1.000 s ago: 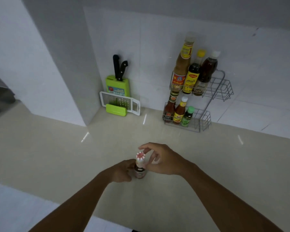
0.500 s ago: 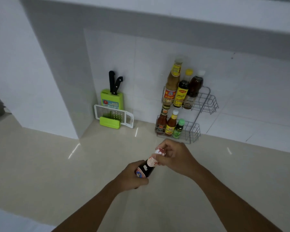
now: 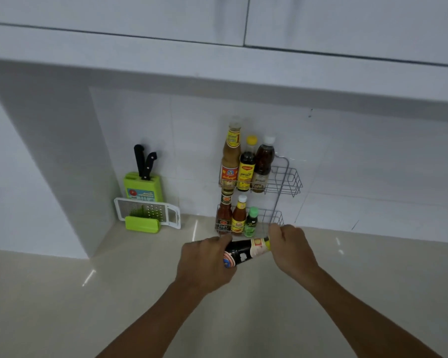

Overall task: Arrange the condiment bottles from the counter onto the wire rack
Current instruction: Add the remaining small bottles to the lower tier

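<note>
A dark sauce bottle (image 3: pixel 243 251) lies almost level in the air, just in front of the wire rack's (image 3: pixel 290 177) lower shelf. My left hand (image 3: pixel 204 262) grips its base and my right hand (image 3: pixel 290 248) holds its neck and cap, which my fingers hide. The two-tier rack stands against the tiled wall. Its upper shelf holds three tall bottles (image 3: pixel 246 166) on the left. Three smaller bottles (image 3: pixel 238 218) stand on the left of the lower shelf. The right side of each shelf is bare wire.
A green knife block (image 3: pixel 143 186) with two black-handled knives stands in the left corner, with a white and green grater (image 3: pixel 146 214) leaning before it. The beige counter (image 3: pixel 62 293) spreads below my arms. Wall cabinets (image 3: pixel 217 19) hang overhead.
The bottle stood upright on the counter a second ago. Both hands have lifted it, tipped it nearly level and carried it toward the rack's lower shelf. The view has tilted up.
</note>
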The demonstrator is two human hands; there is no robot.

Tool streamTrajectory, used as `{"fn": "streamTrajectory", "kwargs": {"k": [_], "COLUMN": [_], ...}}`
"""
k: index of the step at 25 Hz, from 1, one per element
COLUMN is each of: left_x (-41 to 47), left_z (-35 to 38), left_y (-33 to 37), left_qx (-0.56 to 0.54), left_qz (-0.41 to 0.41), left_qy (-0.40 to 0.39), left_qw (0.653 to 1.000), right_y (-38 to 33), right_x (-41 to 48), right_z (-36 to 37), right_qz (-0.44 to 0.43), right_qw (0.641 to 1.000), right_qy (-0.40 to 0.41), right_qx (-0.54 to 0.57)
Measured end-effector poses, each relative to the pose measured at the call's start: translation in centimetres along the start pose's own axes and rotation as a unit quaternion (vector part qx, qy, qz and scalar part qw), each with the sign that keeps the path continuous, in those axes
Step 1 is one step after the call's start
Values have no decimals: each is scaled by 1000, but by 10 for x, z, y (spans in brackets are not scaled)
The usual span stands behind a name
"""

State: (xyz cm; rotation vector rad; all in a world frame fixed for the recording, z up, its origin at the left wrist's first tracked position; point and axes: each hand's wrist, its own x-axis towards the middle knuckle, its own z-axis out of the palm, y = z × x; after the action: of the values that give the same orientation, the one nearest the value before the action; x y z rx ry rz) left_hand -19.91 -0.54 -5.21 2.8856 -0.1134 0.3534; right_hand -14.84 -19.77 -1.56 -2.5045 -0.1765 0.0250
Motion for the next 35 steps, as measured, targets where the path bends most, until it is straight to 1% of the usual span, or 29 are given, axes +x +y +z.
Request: {"fn": "streamTrajectory", "kwargs": {"k": [1,2,3,4,5,6,7,8,9,11,13,14,15,16,17,18,19,20,21,22,23,24,25,26,27,29,31,33,35], "left_x": [0,-1,-2,-2,0,3,7,11,14,23,28,31,34,35,37,40,43,46,50,56,62,69,76,82,89,100,108,115,122], "left_z": [3,6,7,5,3,-2,-6,-9,-11,-3,10,16,21,22,25,29,31,34,37,40,43,49,55,60,67,81,94,110,126], "left_y": [4,7,10,12,13,13,14,15,17,21,23,24,26,29,33,37,42,45,46,48,50,51,52,55,58,59,50,30,4], "left_qx": [21,14,-35,-127,-258,-370,-433,-449,-445,-417,-350,-296,-246,-211,-191,-180,-170,-167,-181,-219,-269,-313,-346,-368,-385,-416,-447,-450,-455], "left_qz": [14,10,-10,-46,-86,-105,-109,-102,-93,-96,-94,-82,-74,-69,-62,-54,-47,-45,-51,-67,-86,-100,-100,-91,-80,-72,-76,-106,-170], "left_qy": [21,4,-38,-101,-180,-250,-301,-330,-336,-312,-263,-237,-212,-188,-167,-151,-131,-116,-106,-112,-121,-126,-127,-127,-131,-143,-157,-143,-99], "left_qw": [999,1000,999,986,945,888,842,824,825,848,894,922,943,957,965,971,976,978,976,967,952,936,924,917,910,895,877,875,869], "right_y": [1,2,1,0,0,0,2,6,9,16,23,26,33,37,37,38,40,40,38,37,35,35,39,43,50,60,71,80,87], "right_x": [-3,-5,-7,-8,-8,-7,-3,3,8,16,23,26,28,31,33,36,40,43,47,50,51,54,56,56,59,67,79,92,107], "right_z": [-3,-8,-15,-22,-29,-33,-36,-37,-37,-31,-26,-24,-21,-20,-22,-24,-28,-32,-36,-40,-42,-42,-38,-34,-28,-21,-19,-20,-17], "right_qz": [42,52,44,6,-55,-132,-197,-235,-243,-212,-161,-142,-123,-113,-80,-64,-32,-20,-16,-12,-1,11,14,7,-2,-3,-3,-6,-9], "right_qw": [998,997,997,998,998,988,971,957,953,964,973,979,983,984,991,990,995,998,1000,996,976,949,928,925,932,954,967,975,978], "right_qy": [-18,-36,-54,-56,-34,3,27,36,35,27,14,-12,-11,20,30,75,58,25,-2,-29,-60,-93,-120,-137,-136,-103,-63,-8,29], "right_qx": [38,43,31,9,-25,-77,-134,-168,-176,-161,-163,-148,-134,-138,-104,-98,-73,-53,-4,86,208,302,352,354,336,281,246,222,208]}}
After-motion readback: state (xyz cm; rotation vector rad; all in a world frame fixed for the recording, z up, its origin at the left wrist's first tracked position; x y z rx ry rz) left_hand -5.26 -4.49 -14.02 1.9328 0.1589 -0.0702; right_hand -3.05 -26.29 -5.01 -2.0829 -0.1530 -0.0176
